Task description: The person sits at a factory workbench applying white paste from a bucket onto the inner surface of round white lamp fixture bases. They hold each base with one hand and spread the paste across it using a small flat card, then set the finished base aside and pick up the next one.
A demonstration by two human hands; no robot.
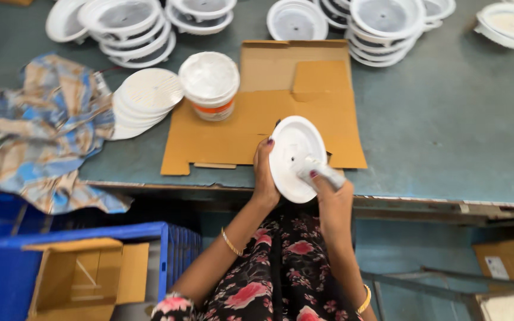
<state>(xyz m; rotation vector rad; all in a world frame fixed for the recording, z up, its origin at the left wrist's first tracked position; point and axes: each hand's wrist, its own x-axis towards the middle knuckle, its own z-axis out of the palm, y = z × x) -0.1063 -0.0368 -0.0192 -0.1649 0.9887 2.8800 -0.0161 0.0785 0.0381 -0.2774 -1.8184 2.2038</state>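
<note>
My left hand (264,175) holds a round white plastic disc (292,148) by its left edge, tilted up over the near edge of the table. My right hand (331,193) grips a small white tube (322,171) and presses its tip against the disc's lower right face. Both hands are over a flattened piece of brown cardboard (233,134) that lies on the grey-green table (447,119).
A white tub with an orange band (210,85) stands on the cardboard. Beside it lies a stack of white discs (145,98). Stacks of white round housings (129,27) (382,27) line the far side. A patterned cloth (49,131) lies at left; blue crate with a cardboard box (78,273) below.
</note>
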